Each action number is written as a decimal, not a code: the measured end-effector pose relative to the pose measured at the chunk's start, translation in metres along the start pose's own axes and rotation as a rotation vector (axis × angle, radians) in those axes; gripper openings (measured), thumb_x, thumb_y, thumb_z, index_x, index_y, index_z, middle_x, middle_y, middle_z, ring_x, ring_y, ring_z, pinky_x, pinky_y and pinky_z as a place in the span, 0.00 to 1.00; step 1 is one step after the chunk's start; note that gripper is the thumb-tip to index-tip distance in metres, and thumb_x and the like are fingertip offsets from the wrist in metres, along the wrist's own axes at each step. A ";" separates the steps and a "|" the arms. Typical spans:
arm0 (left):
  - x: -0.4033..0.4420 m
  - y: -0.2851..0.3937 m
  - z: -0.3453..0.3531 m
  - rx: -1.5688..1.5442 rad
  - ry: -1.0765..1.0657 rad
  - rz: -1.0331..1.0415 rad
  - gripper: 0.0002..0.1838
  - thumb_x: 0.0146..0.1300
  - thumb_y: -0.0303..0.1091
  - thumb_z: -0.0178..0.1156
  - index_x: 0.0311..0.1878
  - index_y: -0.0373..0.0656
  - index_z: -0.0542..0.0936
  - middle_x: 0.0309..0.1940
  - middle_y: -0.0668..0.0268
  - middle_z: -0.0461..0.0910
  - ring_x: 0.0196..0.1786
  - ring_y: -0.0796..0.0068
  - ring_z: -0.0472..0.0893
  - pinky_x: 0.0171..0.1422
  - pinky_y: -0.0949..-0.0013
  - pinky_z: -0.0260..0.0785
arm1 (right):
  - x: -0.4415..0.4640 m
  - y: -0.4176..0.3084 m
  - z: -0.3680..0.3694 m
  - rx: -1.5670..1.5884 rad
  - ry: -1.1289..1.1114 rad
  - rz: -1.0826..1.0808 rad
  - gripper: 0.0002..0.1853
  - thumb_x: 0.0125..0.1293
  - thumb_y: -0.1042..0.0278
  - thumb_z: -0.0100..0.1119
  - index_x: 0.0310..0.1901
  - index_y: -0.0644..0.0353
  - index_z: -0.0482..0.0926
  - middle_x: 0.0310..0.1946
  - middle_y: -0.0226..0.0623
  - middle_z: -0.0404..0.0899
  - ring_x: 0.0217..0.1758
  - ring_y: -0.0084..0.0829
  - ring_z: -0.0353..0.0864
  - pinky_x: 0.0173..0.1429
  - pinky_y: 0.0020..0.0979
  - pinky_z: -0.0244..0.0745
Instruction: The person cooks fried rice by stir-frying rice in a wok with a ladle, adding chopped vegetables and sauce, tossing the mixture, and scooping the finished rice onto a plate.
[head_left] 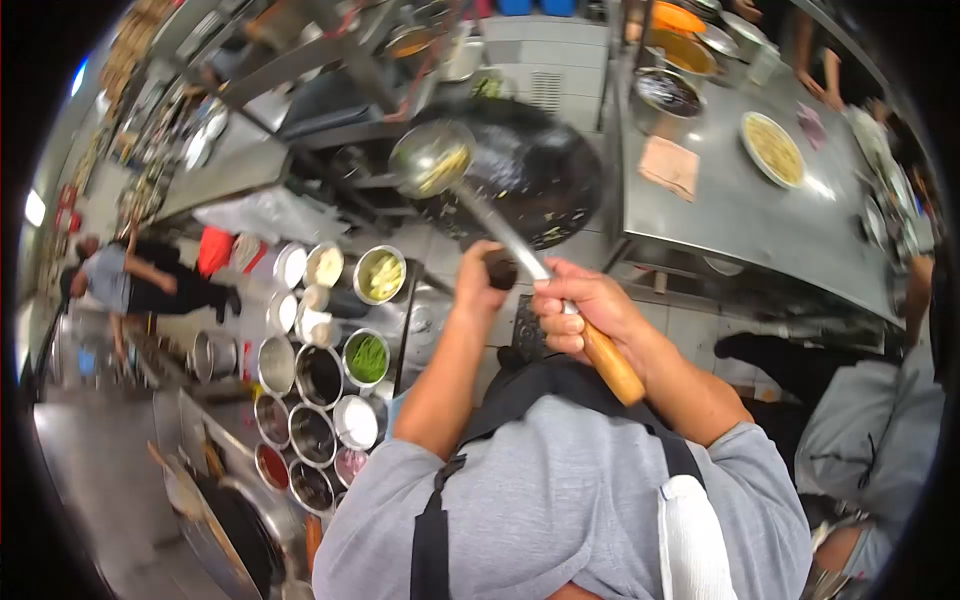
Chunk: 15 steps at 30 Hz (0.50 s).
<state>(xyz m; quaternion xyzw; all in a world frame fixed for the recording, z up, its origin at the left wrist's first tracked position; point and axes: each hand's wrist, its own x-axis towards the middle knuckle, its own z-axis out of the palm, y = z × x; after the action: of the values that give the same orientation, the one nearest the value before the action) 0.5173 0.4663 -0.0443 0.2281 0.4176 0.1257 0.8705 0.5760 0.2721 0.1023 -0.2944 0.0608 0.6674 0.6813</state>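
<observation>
My right hand [592,308] is closed round the shaft of a long ladle [500,230], whose wooden handle [612,365] sticks out towards my chest. In the ladle's metal bowl, over the left rim of a black wok [535,160], lie some pale yellow strips of food [446,168]. My left hand [480,284] grips the wok's dark handle [501,268]. The wok is tilted in front of me, and small food bits cling to its surface. My left fingers are partly hidden behind the handle.
On the left stand several metal pots, among them one with chopped greens [366,358] and one with pale yellow pieces [381,276]. A steel table [720,215] at the right bears an oval plate of food [772,150] and a folded cloth [669,167]. Other people stand on both sides.
</observation>
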 end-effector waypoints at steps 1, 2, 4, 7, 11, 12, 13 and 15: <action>0.013 0.001 -0.011 0.000 -0.016 -0.042 0.05 0.52 0.34 0.63 0.27 0.49 0.76 0.20 0.69 0.76 0.22 0.71 0.75 0.28 0.68 0.68 | -0.015 0.000 -0.006 0.210 -0.044 0.049 0.13 0.72 0.72 0.50 0.57 0.53 0.67 0.24 0.29 0.67 0.14 0.15 0.63 0.14 0.23 0.60; 0.011 -0.003 -0.013 0.004 0.002 -0.072 0.05 0.51 0.34 0.64 0.28 0.50 0.77 0.20 0.68 0.77 0.22 0.70 0.76 0.27 0.68 0.67 | -0.033 -0.001 -0.014 0.253 -0.085 0.022 0.15 0.72 0.73 0.52 0.57 0.52 0.66 0.24 0.28 0.68 0.14 0.15 0.63 0.15 0.23 0.58; 0.021 -0.023 -0.035 -0.019 0.065 -0.161 0.06 0.50 0.37 0.65 0.30 0.51 0.79 0.27 0.69 0.80 0.31 0.69 0.80 0.40 0.62 0.72 | -0.068 -0.006 -0.034 0.279 -0.104 -0.085 0.17 0.71 0.74 0.53 0.59 0.52 0.65 0.24 0.28 0.67 0.15 0.15 0.63 0.15 0.23 0.58; 0.016 -0.047 -0.047 -0.014 0.196 -0.237 0.06 0.51 0.37 0.64 0.33 0.52 0.78 0.30 0.68 0.80 0.35 0.67 0.80 0.42 0.58 0.73 | -0.125 -0.019 -0.054 0.025 0.130 -0.436 0.20 0.70 0.73 0.54 0.61 0.52 0.64 0.24 0.29 0.69 0.15 0.17 0.65 0.16 0.23 0.60; 0.014 -0.067 -0.059 0.022 0.247 -0.286 0.05 0.51 0.37 0.63 0.28 0.52 0.76 0.26 0.70 0.78 0.31 0.69 0.79 0.39 0.58 0.73 | -0.160 -0.068 -0.123 -0.747 0.816 -0.782 0.32 0.65 0.69 0.58 0.69 0.56 0.57 0.25 0.37 0.76 0.16 0.30 0.74 0.21 0.33 0.72; 0.013 -0.070 -0.061 0.026 0.267 -0.296 0.05 0.51 0.38 0.62 0.26 0.52 0.76 0.25 0.70 0.77 0.30 0.69 0.78 0.37 0.58 0.73 | -0.164 -0.083 -0.142 -1.041 1.111 -0.766 0.33 0.65 0.69 0.55 0.70 0.57 0.55 0.27 0.43 0.78 0.22 0.40 0.78 0.28 0.39 0.75; 0.013 -0.070 -0.060 0.024 0.269 -0.295 0.05 0.51 0.38 0.62 0.26 0.52 0.76 0.25 0.70 0.77 0.30 0.69 0.78 0.38 0.58 0.73 | -0.167 -0.100 -0.162 -1.339 1.406 -0.726 0.33 0.65 0.70 0.53 0.71 0.58 0.54 0.30 0.50 0.81 0.27 0.50 0.82 0.35 0.46 0.78; 0.010 -0.069 -0.059 0.019 0.275 -0.295 0.05 0.51 0.38 0.62 0.26 0.52 0.76 0.25 0.70 0.77 0.30 0.68 0.78 0.38 0.57 0.73 | -0.172 -0.134 -0.222 -1.678 1.733 -0.518 0.32 0.65 0.72 0.49 0.71 0.58 0.54 0.36 0.59 0.82 0.41 0.62 0.81 0.48 0.55 0.74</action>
<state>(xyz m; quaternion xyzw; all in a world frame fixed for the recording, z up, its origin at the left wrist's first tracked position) 0.4793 0.4273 -0.1177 0.1535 0.5625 0.0228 0.8121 0.7542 0.0232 0.0452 -0.9891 -0.0149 -0.0702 0.1284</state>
